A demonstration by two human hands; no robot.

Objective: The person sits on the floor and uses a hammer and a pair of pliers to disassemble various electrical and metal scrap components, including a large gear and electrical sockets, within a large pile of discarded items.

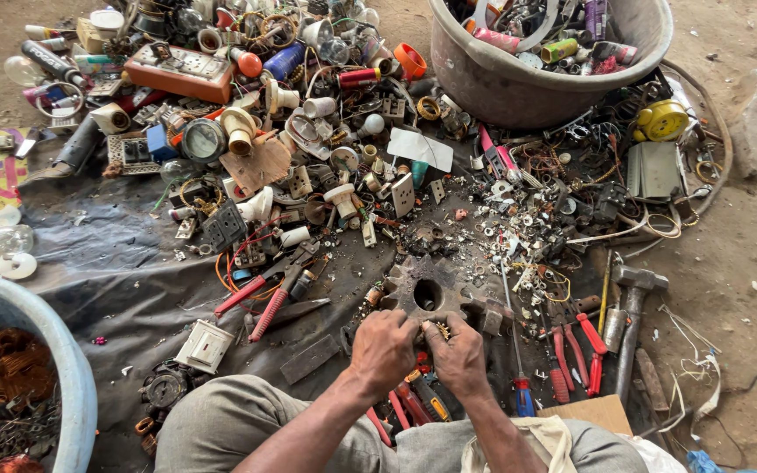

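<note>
Person sits on the ground w/ both hands together low in the middle of the view, just in front of the knees. Left hand (385,348) & right hand (459,350) are side by side, touching, fingers of both curled in & pinched on a small brass part (441,330) held between them; the part is tiny & mostly hidden, can't tell what kind. Right above the hands, touching the knuckles, lies a rusty gear wheel (427,292) w/ a round hole in the middle, flat on a dark plastic sheet (124,263) spread over the dirt. Under the wrists: screwdrivers (422,398) w/ red & yellow handles. Left of the hands, red-handled pliers (260,298) & a white switch box (204,345). Right of the hands, a blue-handled screwdriver (523,394), red-handled cutters (589,346) & a hammer (633,307), near but apart. Beyond the gear, a big heap of scrap: sockets, lamp holders, bulbs, wire, an orange switch board (181,72). Grey tub (519,88) of scrap at top right, blue tub (63,359) w/ copper coils at bottom left
</note>
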